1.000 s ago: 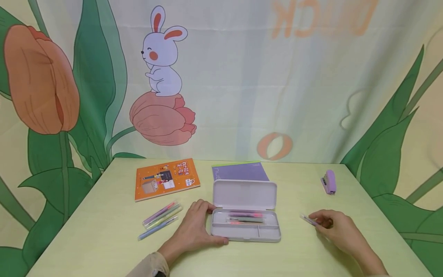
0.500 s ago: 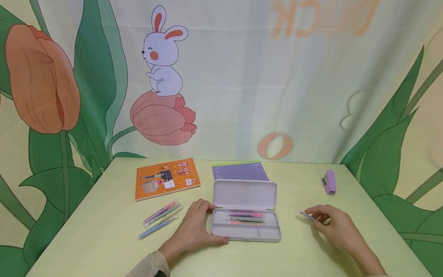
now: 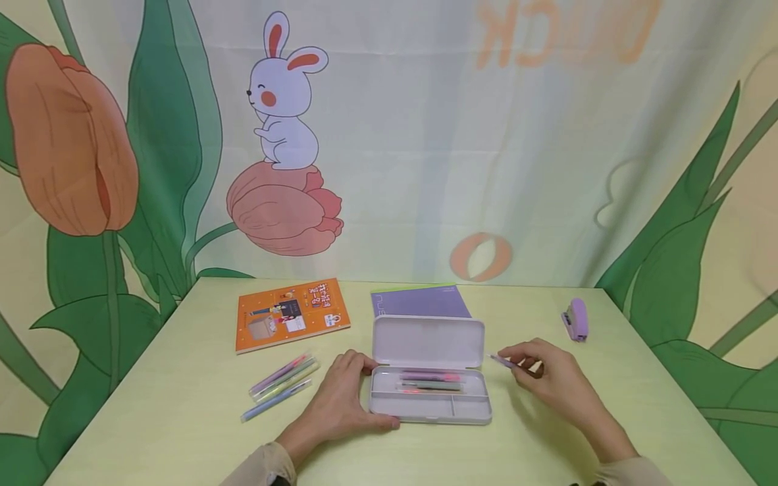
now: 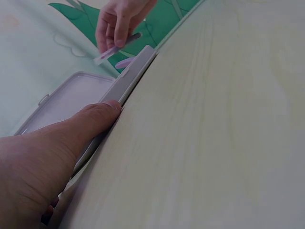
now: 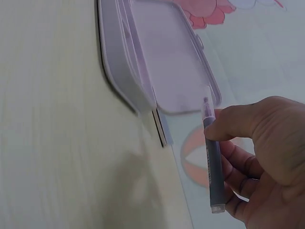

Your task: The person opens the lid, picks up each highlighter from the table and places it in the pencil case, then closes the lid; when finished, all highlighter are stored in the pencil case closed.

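Note:
An open pale grey pencil case (image 3: 411,406) lies on the table with its lid (image 3: 428,342) tipped back. Several markers (image 3: 433,385) lie in its long rear compartment. My left hand (image 3: 342,399) holds the case at its left end, thumb along the front edge and fingers at the back left corner. To the right of the case and above the table, my right hand (image 3: 550,378) pinches a marker (image 5: 215,167) between thumb and fingers. That marker has a dark grayish body and a clear cap, which points toward the case.
Several more markers (image 3: 284,378) lie left of my left hand. Behind them is an orange book (image 3: 267,337). A purple notebook (image 3: 419,301) lies partly hidden behind the lid, and a purple stapler (image 3: 579,318) stands at the back right. A printed curtain (image 3: 389,135) hangs behind the table.
My right hand has moved left and away from me, toward the pencil case, carrying the marker. The left hand stays on the case.

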A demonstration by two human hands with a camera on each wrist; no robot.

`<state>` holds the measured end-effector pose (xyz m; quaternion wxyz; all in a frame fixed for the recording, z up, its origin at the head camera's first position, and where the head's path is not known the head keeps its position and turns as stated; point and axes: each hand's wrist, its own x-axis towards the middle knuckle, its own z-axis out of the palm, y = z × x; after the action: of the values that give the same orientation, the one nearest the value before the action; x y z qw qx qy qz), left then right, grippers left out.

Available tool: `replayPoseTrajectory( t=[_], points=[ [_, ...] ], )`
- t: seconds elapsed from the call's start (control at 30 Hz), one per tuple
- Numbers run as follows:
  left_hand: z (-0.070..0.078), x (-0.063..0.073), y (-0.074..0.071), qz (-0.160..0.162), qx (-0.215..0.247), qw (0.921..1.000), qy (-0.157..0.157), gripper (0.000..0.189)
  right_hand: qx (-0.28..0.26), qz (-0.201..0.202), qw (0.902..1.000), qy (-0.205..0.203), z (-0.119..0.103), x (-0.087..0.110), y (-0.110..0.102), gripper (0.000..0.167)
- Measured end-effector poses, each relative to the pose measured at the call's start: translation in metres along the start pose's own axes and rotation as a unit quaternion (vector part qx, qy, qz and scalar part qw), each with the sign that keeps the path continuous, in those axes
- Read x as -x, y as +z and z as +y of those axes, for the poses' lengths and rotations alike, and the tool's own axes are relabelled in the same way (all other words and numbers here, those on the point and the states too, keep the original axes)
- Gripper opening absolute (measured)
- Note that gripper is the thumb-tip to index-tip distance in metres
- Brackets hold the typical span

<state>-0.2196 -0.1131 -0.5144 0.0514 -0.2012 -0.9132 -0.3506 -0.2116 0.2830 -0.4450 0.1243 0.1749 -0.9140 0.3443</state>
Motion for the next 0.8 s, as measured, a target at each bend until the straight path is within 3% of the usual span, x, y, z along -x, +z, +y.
replayPoseTrajectory(
  t=[0.4,0.8],
  points=[
    [-0.001,0.001,0.001,0.000,0.000,1.0000,0.002,0.099,-0.047,-0.042,0.9968,-0.050,-0.041,-0.032,0.046,0.032],
    [-0.001,0.000,0.000,-0.002,-0.003,1.0000,0.002,0.099,-0.060,-0.068,0.9930,-0.076,-0.062,-0.047,0.075,0.033]
  ],
)
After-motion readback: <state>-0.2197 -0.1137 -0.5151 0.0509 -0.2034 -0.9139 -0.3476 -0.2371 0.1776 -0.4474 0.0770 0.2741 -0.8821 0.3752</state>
